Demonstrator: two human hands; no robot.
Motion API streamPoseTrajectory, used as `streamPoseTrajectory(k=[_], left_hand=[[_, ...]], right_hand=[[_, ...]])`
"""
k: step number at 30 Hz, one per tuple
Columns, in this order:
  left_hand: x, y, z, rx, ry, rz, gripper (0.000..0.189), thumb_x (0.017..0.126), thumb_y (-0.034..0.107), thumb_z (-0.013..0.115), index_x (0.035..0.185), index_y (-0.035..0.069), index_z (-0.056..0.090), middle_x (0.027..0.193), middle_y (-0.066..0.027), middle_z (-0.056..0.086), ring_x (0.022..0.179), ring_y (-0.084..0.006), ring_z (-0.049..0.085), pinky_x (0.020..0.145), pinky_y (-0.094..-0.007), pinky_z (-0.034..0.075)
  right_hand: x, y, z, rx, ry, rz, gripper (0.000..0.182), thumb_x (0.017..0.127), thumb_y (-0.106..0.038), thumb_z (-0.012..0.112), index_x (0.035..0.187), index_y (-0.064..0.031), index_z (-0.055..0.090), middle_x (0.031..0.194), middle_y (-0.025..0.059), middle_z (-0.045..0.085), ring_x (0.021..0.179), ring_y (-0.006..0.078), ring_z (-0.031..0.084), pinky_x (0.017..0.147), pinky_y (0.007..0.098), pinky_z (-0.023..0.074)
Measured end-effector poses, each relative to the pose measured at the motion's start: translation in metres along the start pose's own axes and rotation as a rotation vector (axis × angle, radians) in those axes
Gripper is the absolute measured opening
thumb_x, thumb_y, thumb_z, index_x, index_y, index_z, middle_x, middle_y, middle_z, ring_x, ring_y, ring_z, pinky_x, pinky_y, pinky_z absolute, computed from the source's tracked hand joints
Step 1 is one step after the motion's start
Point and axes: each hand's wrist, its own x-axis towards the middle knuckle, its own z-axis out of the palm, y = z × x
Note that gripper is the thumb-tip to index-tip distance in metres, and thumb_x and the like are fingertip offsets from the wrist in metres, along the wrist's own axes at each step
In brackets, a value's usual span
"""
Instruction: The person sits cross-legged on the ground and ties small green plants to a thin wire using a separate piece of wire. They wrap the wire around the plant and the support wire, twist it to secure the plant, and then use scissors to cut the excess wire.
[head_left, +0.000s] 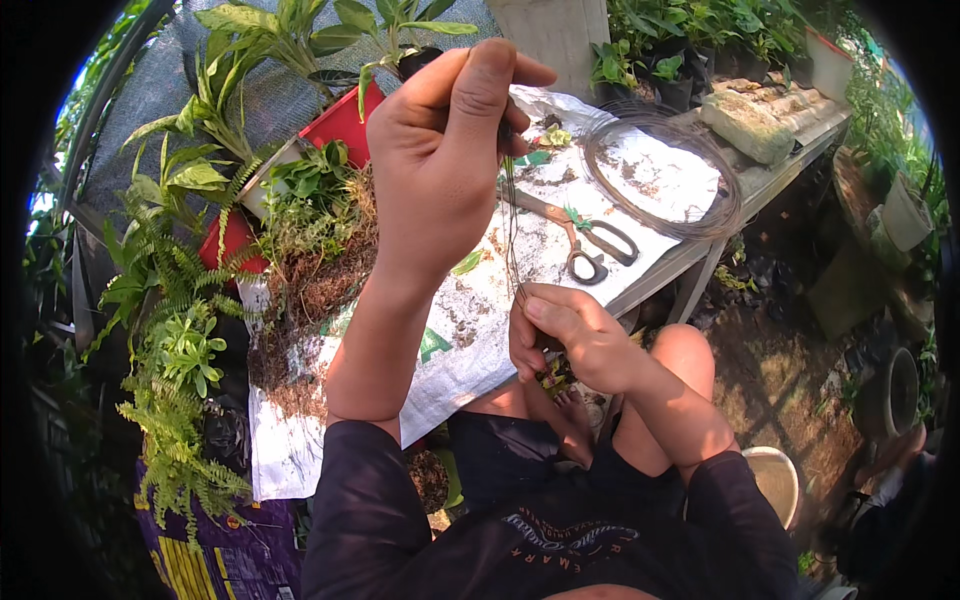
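Observation:
My left hand (450, 142) is raised above the table with its fingers curled round the upper end of several thin dark wires (511, 232). Something dark shows beneath those fingers, mostly hidden. The strands hang down to my right hand (577, 334), where the thumb and forefinger pinch their lower part near the table's front edge. Behind them, a pair of shears (547, 208) with black handles and a green tie lies on a white woven sack (480, 382). A loose coil of thin wire (697, 227) rests farther right, partly on the sack.
At left, a leafy plant with a matted root mass (315, 277) lies on the sack by a tipped red-and-white planter (341, 124). Ferns (184, 435) overhang that side. A rough block (750, 127) stands at the far right. A pale bucket (772, 480) sits beside me; another person's limb shows at lower right.

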Motion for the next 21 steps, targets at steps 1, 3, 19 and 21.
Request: streamPoseTrajectory(k=[1,3,19,21], left_hand=[[0.0,0.0,-0.001,0.024,0.015,0.012,0.031,0.101,0.027,0.055,0.094,0.001,0.071,0.065,0.0025,0.058,0.059,-0.0012,0.051,0.051,-0.0181,0.036],[0.0,-0.003,-0.005,0.058,0.086,0.061,0.028,0.1,0.025,0.056,0.095,0.001,0.071,0.064,0.0026,0.058,0.058,-0.0008,0.05,0.05,-0.0176,0.035],[-0.022,0.003,-0.023,0.03,-0.194,-0.065,0.03,0.099,0.022,0.057,0.107,-0.005,0.068,0.079,-0.0029,0.065,0.073,-0.0076,0.057,0.072,-0.021,0.047],[-0.021,0.003,-0.023,-0.046,-0.191,-0.094,0.029,0.099,0.022,0.058,0.106,-0.004,0.069,0.078,-0.0018,0.064,0.07,-0.0057,0.057,0.062,-0.0183,0.045]], right_hand=[[0.002,0.0,0.002,-0.091,0.01,-0.06,0.043,0.103,-0.04,0.042,0.087,-0.0011,0.05,0.069,0.006,0.052,0.063,0.014,0.052,0.06,0.0267,0.0435],[0.001,-0.012,0.006,-0.14,-0.021,-0.071,0.047,0.102,-0.044,0.042,0.096,0.0016,0.052,0.078,0.0102,0.057,0.072,0.0171,0.058,0.069,0.0301,0.0477],[0.041,-0.044,0.015,0.276,0.05,-0.203,0.031,0.104,-0.027,0.045,0.104,0.0018,0.055,0.08,0.0085,0.06,0.066,0.0168,0.063,0.063,0.0289,0.0553],[0.04,-0.044,0.014,0.366,0.021,-0.195,0.028,0.103,-0.024,0.045,0.102,0.0016,0.055,0.07,0.0033,0.052,0.052,0.0102,0.048,0.049,0.0245,0.0426]])
